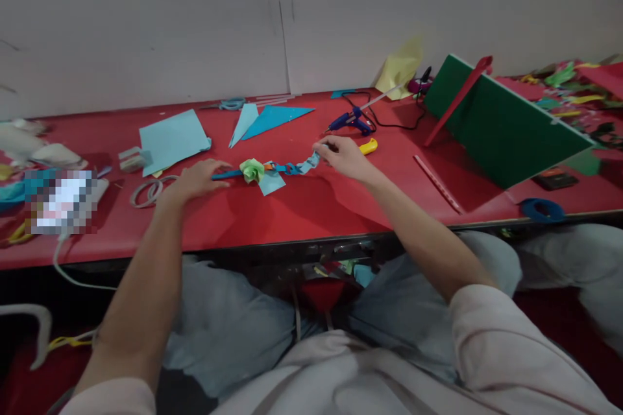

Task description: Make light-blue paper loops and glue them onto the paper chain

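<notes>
A blue paper strip (287, 168) lies across the red table (292, 214), with a green paper flower (252, 170) on it and a light blue paper scrap (270, 183) beside. My left hand (197, 179) rests flat on the strip's left end, fingers stretched out. My right hand (343, 155) pinches the strip's pale right end, fingers closed on it. A yellow tool (368, 146) lies just behind my right hand.
A blue glue gun (351, 120) with a black cord sits behind. Light blue paper sheets (172, 137), blue triangles (272, 118), scissors (231, 104), tape rolls (148, 192), a green board (501, 120) at the right, a red ruler (438, 183) and a blue tape roll (541, 210) lie around.
</notes>
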### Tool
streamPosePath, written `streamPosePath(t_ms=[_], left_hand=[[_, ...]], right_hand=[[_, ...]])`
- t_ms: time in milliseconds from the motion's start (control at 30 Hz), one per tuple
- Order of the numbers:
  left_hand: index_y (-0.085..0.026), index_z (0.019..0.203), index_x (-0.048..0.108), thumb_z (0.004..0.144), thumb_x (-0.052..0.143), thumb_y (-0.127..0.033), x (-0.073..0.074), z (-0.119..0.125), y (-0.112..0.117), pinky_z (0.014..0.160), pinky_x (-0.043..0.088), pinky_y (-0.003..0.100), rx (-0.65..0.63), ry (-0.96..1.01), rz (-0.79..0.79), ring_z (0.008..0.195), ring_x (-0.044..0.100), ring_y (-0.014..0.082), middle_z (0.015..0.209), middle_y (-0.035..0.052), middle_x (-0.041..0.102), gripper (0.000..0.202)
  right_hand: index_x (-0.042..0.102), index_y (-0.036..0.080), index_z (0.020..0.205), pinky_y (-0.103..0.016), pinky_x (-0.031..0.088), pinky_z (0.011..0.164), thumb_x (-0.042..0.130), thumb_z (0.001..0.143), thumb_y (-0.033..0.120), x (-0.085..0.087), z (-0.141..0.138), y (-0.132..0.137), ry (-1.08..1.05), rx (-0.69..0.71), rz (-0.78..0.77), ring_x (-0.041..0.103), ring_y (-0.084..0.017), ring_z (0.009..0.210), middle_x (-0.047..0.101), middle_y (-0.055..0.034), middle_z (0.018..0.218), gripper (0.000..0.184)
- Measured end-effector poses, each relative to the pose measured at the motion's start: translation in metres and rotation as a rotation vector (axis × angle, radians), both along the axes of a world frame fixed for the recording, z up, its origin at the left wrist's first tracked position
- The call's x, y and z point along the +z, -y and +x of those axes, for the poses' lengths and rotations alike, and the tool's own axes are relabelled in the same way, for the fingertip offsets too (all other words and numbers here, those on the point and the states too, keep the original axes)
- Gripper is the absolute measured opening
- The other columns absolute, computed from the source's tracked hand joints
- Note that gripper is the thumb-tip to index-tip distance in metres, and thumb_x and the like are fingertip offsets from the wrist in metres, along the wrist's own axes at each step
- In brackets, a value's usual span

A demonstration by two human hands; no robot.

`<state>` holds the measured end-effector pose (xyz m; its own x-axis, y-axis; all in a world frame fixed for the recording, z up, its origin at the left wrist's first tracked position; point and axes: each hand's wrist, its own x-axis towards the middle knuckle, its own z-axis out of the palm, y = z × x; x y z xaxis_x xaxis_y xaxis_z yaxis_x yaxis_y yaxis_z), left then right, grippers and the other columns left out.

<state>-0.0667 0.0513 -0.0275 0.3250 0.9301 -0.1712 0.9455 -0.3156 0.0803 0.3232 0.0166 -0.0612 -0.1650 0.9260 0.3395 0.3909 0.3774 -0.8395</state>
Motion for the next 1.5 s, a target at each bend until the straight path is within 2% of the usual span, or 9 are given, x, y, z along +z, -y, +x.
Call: streamPosePath(t_ms=[133, 300, 433, 500, 633, 800, 967, 1267, 1500], left_hand=[[-0.018, 0.127, 0.071, 0.1, 0.052, -0.029, 0.006, 0.008, 0.005, 0.116, 0.044, 0.049, 0.01, -0.183, 0.043, 0.14, 0.056, 0.0328, 0.143, 0.0148, 0.068, 0.035], [-0.018, 0.133, 0.067, 0.103, 0.039, -0.027, 0.054, 0.005, -0.004, 0.107, 0.053, 0.059, 0.276, -0.229, 0.229, 0.132, 0.062, 0.0372, 0.146, 0.0151, 0.066, 0.042], [-0.01, 0.161, 0.042, 0.092, 0.045, -0.012, 0.079, -0.004, -0.009, 0.106, 0.051, 0.069, 0.522, -0.225, 0.296, 0.146, 0.05, 0.051, 0.176, 0.0256, 0.023, 0.069], [-0.007, 0.169, 0.027, 0.094, 0.046, -0.019, 0.072, 0.001, -0.004, 0.11, 0.046, 0.073, 0.5, -0.159, 0.298, 0.152, 0.039, 0.0562, 0.179, 0.0275, 0.01, 0.078], [-0.017, 0.154, 0.055, 0.099, 0.04, -0.024, 0.026, 0.027, 0.013, 0.13, 0.032, 0.054, 0.064, 0.078, 0.266, 0.156, 0.043, 0.0343, 0.167, 0.0138, 0.048, 0.057], [-0.022, 0.156, 0.054, 0.102, 0.041, -0.033, -0.022, 0.065, 0.016, 0.128, 0.033, 0.051, -0.279, 0.213, 0.155, 0.157, 0.043, 0.0301, 0.17, 0.0107, 0.047, 0.057], [-0.023, 0.152, 0.057, 0.103, 0.037, -0.024, -0.029, 0.064, -0.003, 0.129, 0.025, 0.055, -0.222, 0.162, 0.232, 0.156, 0.045, 0.0286, 0.164, 0.0109, 0.055, 0.052], [-0.022, 0.157, 0.049, 0.098, 0.041, -0.016, -0.003, -0.007, -0.033, 0.121, 0.039, 0.048, 0.126, 0.109, 0.394, 0.143, 0.045, 0.0279, 0.164, 0.0049, 0.047, 0.061], [-0.009, 0.155, 0.05, 0.082, 0.055, -0.016, -0.006, -0.019, -0.097, 0.107, 0.052, 0.035, 0.172, 0.249, 0.047, 0.123, 0.063, 0.0227, 0.15, 0.0094, 0.066, 0.073]], right_hand=[[0.07, 0.018, 0.086, -0.03, 0.036, 0.063, 0.061, 0.096, 0.058, 0.0, 0.004, 0.003, 0.005, -0.027, -0.027, 0.051, -0.015, 0.07, 0.06, -0.0014, 0.071, 0.042], [0.071, 0.02, 0.091, -0.031, 0.041, 0.067, 0.072, 0.093, 0.044, -0.009, -0.017, 0.0, 0.0, -0.091, -0.081, 0.055, -0.016, 0.069, 0.067, -0.0012, 0.075, 0.024], [0.074, 0.02, 0.1, -0.032, 0.051, 0.083, 0.076, 0.089, 0.021, -0.02, -0.061, -0.009, 0.039, 0.016, -0.112, 0.067, -0.019, 0.086, 0.078, -0.0055, 0.098, 0.012], [0.076, 0.019, 0.104, -0.033, 0.052, 0.091, 0.073, 0.087, 0.012, -0.024, -0.078, -0.011, 0.112, 0.047, -0.108, 0.07, -0.02, 0.094, 0.079, -0.0077, 0.106, 0.019], [0.079, 0.018, 0.107, -0.035, 0.053, 0.093, 0.065, 0.084, 0.007, -0.03, -0.087, -0.009, 0.245, 0.101, -0.08, 0.069, -0.023, 0.096, 0.079, -0.0091, 0.105, 0.029], [0.082, 0.02, 0.109, -0.039, 0.055, 0.099, 0.061, 0.083, 0.007, -0.032, -0.07, -0.007, 0.195, 0.181, -0.077, 0.07, -0.024, 0.1, 0.081, -0.0059, 0.104, 0.036], [0.079, 0.02, 0.112, -0.04, 0.057, 0.101, 0.058, 0.085, 0.005, -0.035, -0.063, -0.004, 0.076, 0.09, -0.06, 0.071, -0.022, 0.104, 0.078, -0.0086, 0.115, 0.038], [0.073, 0.019, 0.11, -0.036, 0.058, 0.099, 0.058, 0.082, 0.001, -0.034, -0.077, -0.014, -0.055, 0.055, -0.086, 0.072, -0.02, 0.11, 0.076, -0.01, 0.121, 0.036], [0.072, 0.02, 0.106, -0.035, 0.058, 0.092, 0.054, 0.084, 0.004, -0.038, -0.076, -0.015, -0.184, 0.131, -0.064, 0.075, -0.019, 0.108, 0.081, -0.0066, 0.114, 0.032]])
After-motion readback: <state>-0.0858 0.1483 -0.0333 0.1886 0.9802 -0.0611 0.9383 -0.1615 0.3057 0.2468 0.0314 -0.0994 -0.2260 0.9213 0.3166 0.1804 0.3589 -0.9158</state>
